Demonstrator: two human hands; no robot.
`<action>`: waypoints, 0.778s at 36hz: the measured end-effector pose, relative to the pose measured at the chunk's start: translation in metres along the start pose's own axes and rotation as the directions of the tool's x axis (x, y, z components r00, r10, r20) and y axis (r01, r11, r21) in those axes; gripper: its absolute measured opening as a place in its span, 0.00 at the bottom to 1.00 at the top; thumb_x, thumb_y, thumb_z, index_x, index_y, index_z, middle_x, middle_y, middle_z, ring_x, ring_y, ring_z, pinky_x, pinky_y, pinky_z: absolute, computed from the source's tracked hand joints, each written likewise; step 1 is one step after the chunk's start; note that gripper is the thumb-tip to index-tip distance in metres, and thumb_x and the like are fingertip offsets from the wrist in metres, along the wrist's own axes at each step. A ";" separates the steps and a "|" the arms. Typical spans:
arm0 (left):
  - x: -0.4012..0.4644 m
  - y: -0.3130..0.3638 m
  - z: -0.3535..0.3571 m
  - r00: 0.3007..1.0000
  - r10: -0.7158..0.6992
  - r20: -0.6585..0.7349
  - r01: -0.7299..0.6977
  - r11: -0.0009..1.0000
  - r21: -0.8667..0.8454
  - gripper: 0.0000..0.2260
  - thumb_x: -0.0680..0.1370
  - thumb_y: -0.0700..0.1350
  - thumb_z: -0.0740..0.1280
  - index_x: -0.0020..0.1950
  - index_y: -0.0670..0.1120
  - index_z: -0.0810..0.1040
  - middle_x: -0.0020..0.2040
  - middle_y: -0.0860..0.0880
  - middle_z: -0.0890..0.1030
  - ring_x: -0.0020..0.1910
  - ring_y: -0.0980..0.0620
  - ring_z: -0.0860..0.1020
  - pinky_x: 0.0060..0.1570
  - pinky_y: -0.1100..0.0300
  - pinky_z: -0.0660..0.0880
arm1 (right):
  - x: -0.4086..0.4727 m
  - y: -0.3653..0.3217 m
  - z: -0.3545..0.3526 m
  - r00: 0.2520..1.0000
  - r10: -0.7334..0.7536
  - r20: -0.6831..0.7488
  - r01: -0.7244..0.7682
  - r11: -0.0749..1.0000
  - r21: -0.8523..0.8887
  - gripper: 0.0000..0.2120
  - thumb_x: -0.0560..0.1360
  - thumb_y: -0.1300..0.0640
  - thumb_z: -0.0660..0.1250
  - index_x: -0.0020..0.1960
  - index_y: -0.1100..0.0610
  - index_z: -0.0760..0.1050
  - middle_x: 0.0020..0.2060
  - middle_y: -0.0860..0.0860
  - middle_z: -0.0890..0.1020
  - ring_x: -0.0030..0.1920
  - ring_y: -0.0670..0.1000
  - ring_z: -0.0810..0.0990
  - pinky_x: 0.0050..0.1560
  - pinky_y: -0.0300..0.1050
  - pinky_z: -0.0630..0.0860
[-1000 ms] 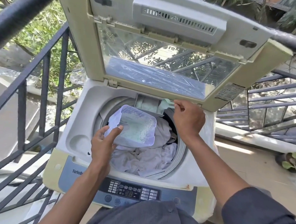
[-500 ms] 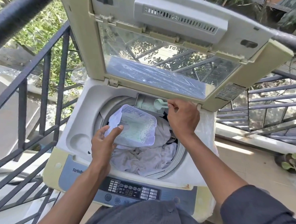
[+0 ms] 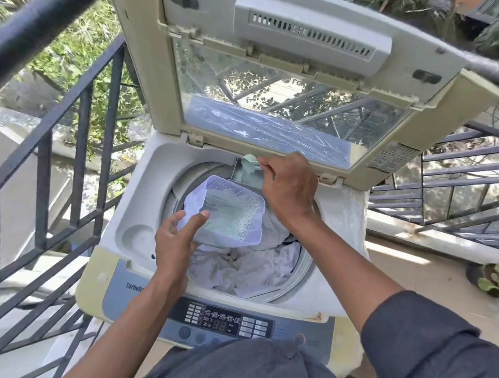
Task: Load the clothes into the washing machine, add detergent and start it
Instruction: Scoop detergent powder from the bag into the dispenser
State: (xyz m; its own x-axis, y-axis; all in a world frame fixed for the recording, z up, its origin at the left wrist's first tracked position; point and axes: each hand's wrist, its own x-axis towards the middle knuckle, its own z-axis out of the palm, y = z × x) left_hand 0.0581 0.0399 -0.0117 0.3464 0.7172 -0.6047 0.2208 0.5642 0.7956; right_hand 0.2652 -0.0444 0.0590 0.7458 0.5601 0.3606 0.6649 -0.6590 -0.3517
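**Detergent going into the dispenser, wash not yet started**

I read this as the detergent step. The clothes (image 3: 246, 264) already lie in the drum of the washing machine (image 3: 130, 210), a pale heap filling the lower half of the opening, and the lid (image 3: 278, 82) stands propped open behind it.

My left hand (image 3: 178, 240) holds the clear plastic detergent tub (image 3: 226, 213) from below and at its near corner, thumb curled over the rim, the tub tilted above the clothes with pale green powder showing inside. My right hand (image 3: 289, 185) is closed in a pinch on the handle of the small green scoop (image 3: 250, 161), which sits at the back of the opening, right over the detergent drawer (image 3: 244, 175) just under the lid's edge. Whether the scoop is full, tipping or already emptied I cannot tell; my fingers hide most of it.

My judgement: the powder belongs in that drawer, so the next move calls for a clean turn of the wrist to tip the scoop there, keeping it low so nothing scatters over the rim. After that the scoop goes back into the tub, the tub needs somewhere to be set down, and both hands come free to lower the lid. Only then does the control panel (image 3: 219, 321) at the near edge come into play, its display already lit.
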 end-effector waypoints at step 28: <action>-0.004 0.001 0.003 0.999 -0.027 0.033 0.025 0.998 0.055 0.42 0.60 0.65 0.83 0.69 0.48 0.79 0.67 0.44 0.82 0.63 0.44 0.83 0.65 0.43 0.79 | -0.022 0.045 -0.030 0.973 -0.212 0.089 0.228 0.939 -0.257 0.10 0.70 0.67 0.68 0.41 0.54 0.85 0.29 0.51 0.77 0.35 0.55 0.74 0.34 0.43 0.62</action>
State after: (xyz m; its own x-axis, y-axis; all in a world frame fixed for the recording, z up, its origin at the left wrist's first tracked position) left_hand 0.0602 0.0364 -0.0088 0.3702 0.6878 -0.6244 0.2791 0.5588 0.7809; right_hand 0.2770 -0.1015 0.0610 0.5885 0.7295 0.3485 0.7840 -0.6202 -0.0257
